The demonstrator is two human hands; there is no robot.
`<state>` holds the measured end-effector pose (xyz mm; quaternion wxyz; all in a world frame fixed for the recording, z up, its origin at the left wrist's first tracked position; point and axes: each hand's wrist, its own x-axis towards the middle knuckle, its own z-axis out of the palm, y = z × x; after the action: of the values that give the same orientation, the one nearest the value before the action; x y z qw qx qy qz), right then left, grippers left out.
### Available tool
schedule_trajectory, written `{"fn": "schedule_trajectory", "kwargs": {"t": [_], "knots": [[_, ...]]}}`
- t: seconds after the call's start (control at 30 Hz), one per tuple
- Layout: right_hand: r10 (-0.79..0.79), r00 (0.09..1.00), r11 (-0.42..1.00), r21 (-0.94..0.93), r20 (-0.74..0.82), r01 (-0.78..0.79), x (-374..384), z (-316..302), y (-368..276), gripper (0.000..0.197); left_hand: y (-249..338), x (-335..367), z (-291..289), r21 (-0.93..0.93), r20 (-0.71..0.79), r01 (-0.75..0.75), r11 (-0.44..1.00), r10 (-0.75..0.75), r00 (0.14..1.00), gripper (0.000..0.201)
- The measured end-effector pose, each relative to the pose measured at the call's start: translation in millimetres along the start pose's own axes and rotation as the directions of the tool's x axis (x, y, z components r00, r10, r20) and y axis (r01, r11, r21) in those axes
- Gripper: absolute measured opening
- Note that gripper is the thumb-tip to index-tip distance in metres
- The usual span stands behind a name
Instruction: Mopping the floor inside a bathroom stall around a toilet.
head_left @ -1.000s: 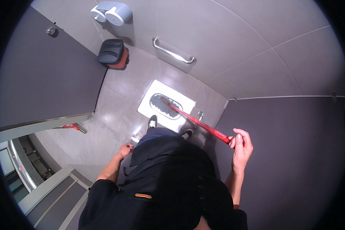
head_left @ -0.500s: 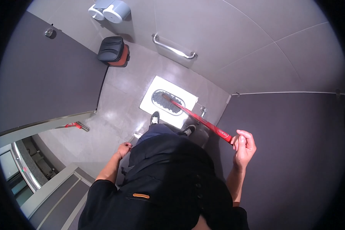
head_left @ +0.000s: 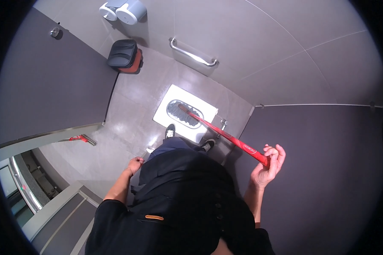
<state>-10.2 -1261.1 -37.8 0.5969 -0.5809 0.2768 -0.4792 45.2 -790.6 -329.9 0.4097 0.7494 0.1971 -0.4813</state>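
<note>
My right hand (head_left: 268,166) grips the top end of a long red brush handle (head_left: 227,137). The handle slants down to the left, and its brush head rests inside the dark bowl of a white squat toilet (head_left: 170,109) set in the grey tiled floor. My left hand (head_left: 135,164) hangs beside my dark trousers with curled fingers and nothing in it. My two feet in dark shoes (head_left: 170,131) stand at the near edge of the toilet pan.
A dark bin with an orange base (head_left: 124,56) stands by the back wall under a grey paper dispenser (head_left: 124,10). A metal grab rail (head_left: 193,54) runs along that wall. Dark partitions close in left and right. A red-handled tool (head_left: 78,138) lies under the left partition.
The brush head has slid a little across the toilet bowl as my right hand shifted on the handle. My left hand has stayed by my side.
</note>
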Motion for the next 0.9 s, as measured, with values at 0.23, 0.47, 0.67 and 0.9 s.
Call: {"fn": "schedule_trajectory", "kwargs": {"t": [0.23, 0.47, 0.67, 0.9], "knots": [[0.161, 0.891, 0.957, 0.154, 0.424, -0.246, -2.6, 9.0, -9.7, 0.018, -2.3, 5.1, -26.7, 0.101, 0.017, -0.012, 0.995, 0.01, 1.0, 0.011], [0.044, 0.976, 0.976, 0.199, 0.214, -0.087, -15.6, 8.3, 10.8, 0.016, 15.3, 14.5, -61.4, 0.055, 0.0, -0.012, 0.998, 0.013, 1.0, 0.011], [0.095, 0.987, 0.958, 0.258, 0.127, -0.125, -21.2, 18.9, -0.9, 0.013, 27.5, 17.2, -84.3, 0.088, 0.015, -0.05, 0.995, 0.048, 0.999, 0.011], [0.041, 0.994, 0.975, 0.212, 0.102, -0.062, -29.6, 17.5, 4.8, 0.017, 18.7, 31.3, -112.5, 0.031, 0.053, -0.04, 0.999, 0.038, 0.998, 0.01]]}}
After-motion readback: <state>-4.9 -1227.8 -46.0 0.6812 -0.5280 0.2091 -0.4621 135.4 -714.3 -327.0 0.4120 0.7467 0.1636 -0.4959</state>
